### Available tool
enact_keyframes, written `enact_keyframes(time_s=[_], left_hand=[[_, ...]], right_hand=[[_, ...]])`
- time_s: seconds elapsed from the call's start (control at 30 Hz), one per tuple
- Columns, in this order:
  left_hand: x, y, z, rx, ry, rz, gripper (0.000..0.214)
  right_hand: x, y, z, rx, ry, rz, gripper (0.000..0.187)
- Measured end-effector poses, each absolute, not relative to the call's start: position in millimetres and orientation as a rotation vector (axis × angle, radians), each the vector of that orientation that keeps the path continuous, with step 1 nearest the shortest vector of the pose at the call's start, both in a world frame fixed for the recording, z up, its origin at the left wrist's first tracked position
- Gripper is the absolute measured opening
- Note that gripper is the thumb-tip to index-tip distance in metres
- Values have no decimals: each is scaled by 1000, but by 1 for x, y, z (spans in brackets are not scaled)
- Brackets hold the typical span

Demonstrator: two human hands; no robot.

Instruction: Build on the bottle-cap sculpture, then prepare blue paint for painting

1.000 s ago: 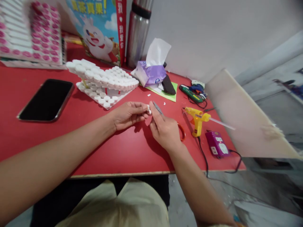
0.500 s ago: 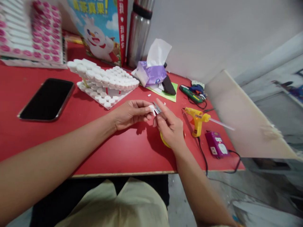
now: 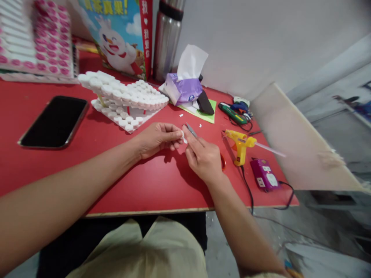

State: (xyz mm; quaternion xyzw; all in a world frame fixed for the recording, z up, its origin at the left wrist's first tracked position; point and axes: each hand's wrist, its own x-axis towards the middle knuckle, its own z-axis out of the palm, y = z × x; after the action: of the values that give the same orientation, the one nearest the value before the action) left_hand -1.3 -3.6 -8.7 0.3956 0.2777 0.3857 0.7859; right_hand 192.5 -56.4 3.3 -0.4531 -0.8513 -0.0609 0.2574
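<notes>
My left hand (image 3: 158,139) pinches a small white piece (image 3: 182,135) between thumb and fingertips, just above the red table (image 3: 87,154). My right hand (image 3: 203,156) is closed round a pair of scissors (image 3: 191,130); their grey blades stick up beside the white piece and their red-orange handle shows under my palm. A white structure built of several small round caps (image 3: 124,100) stands on the table behind my left hand.
A black phone (image 3: 53,121) lies at the left. Behind are a steel flask (image 3: 165,38), a purple tissue pack (image 3: 185,87) and a cartoon box (image 3: 116,34). A yellow glue gun (image 3: 240,143), a purple power adapter (image 3: 263,173) and other tools (image 3: 236,110) lie right.
The scissors' blades opened at the white piece half a second ago and are together again now. My right hand has dropped back slightly; the left has hardly moved.
</notes>
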Motion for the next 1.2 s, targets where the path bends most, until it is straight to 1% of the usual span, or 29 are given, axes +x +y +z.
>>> enact_keyframes(time_s=[0.1, 0.17, 0.33, 0.43, 0.53, 0.67, 0.7, 0.73, 0.97, 1.1, 1.2], left_hand=[[-1, -6, -5, 874, 615, 839, 39], [-1, -6, -4, 888, 623, 836, 40], [-1, -5, -4, 874, 650, 857, 39], [-1, -5, -4, 876, 641, 910, 35], [-1, -7, -4, 921, 662, 896, 31], [-3, -9, -3, 955, 710, 903, 31], [-3, -9, -3, 969, 708, 918, 31], [-2, -9, -3, 987, 704, 936, 30], [0, -8, -4, 1067, 683, 999, 28], [1, -9, -5, 1074, 661, 1005, 29], [4, -12, -4, 1110, 624, 984, 27]], right_hand=[[192, -57, 4, -1254, -2330, -273, 50], [191, -57, 4, -1259, -2331, -284, 51], [189, -57, 0, -1288, -2325, -174, 54], [190, -57, -1, -1337, -2199, -88, 53], [194, -56, 0, -1386, -1994, -14, 44], [195, -56, 4, -1388, -1723, 187, 19], [195, -57, 5, -1389, -1680, 224, 17], [194, -58, 6, -1391, -1660, 245, 19], [192, -61, 11, -1424, -1725, 254, 48], [189, -59, 12, -1415, -1675, 333, 51], [187, -56, 12, -1369, -1648, 567, 53]])
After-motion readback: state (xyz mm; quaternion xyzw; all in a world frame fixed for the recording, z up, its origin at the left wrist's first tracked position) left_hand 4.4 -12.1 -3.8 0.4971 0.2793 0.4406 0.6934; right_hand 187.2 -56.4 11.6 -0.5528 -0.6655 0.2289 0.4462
